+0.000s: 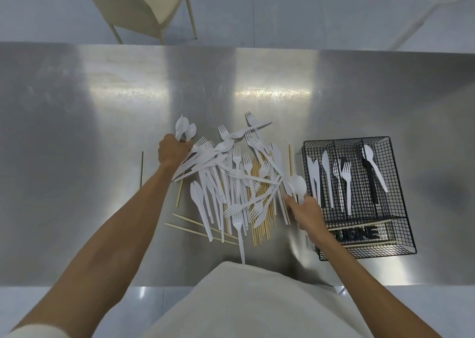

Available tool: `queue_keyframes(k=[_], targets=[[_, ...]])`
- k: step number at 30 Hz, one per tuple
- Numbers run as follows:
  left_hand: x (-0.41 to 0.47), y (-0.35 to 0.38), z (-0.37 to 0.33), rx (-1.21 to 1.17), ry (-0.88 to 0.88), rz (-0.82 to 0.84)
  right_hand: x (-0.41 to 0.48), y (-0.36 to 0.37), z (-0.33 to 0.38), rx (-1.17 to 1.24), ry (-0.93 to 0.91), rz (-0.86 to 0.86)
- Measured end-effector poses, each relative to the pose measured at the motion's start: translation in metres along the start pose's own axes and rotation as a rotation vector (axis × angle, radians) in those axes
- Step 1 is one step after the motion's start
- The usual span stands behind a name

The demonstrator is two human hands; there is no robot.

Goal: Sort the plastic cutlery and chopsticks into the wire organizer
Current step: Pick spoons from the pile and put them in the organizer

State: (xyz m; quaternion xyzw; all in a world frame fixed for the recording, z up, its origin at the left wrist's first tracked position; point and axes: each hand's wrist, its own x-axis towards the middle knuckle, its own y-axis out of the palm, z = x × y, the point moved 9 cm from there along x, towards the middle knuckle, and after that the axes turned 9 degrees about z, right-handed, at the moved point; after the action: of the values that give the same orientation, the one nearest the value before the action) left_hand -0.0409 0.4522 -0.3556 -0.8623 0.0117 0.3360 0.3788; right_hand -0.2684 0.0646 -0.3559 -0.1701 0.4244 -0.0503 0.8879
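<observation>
Hidden: we cannot see the fingers of the left hand [173, 152], which are tucked under its back; the handles of the bunch of spoons [185, 129] vanish into that fist.
Blurred: the right hand [307, 213] is smeared, so we cannot make out its finger placement exactly.
Partly covered: the lettering [359, 233] on the front of the wire organizer [403, 224] is cut off by the right wrist, and we cannot read it.
Unclear: a thin dark stick [142, 169] lies far left of the organizer; we cannot tell what it is.
Left hand: closed round the bunch of spoons, bowls pointing away from us, well left of the organizer.
Right hand: holds a single spoon [298, 185] by its handle, bowl up, just beside the organizer's left wall.
Pile [236, 180]: white forks and knives tangled over wooden chopsticks [260, 225], lying between the two hands, left of the organizer.
Organizer: stands on the steel table [102, 106]; we see sorted knives [314, 173] in its left slot, sorted forks [345, 180] in the middle and a sorted spoon [374, 165] in the right.
</observation>
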Motion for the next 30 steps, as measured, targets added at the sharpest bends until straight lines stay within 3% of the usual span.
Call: queue_keyframes(k=[8,24,30], targets=[[0.007,0.001,0.004,-0.011,-0.002,0.077,-0.003,0.003,-0.009,0.006,0.013,0.014],[-0.011,-0.012,-0.005,-0.134,0.249,0.023,-0.012,0.01,0.007,0.031,-0.004,0.041],[-0.021,-0.006,-0.01,-0.154,0.321,0.058,-0.002,0.031,0.049,0.077,-0.074,0.05]])
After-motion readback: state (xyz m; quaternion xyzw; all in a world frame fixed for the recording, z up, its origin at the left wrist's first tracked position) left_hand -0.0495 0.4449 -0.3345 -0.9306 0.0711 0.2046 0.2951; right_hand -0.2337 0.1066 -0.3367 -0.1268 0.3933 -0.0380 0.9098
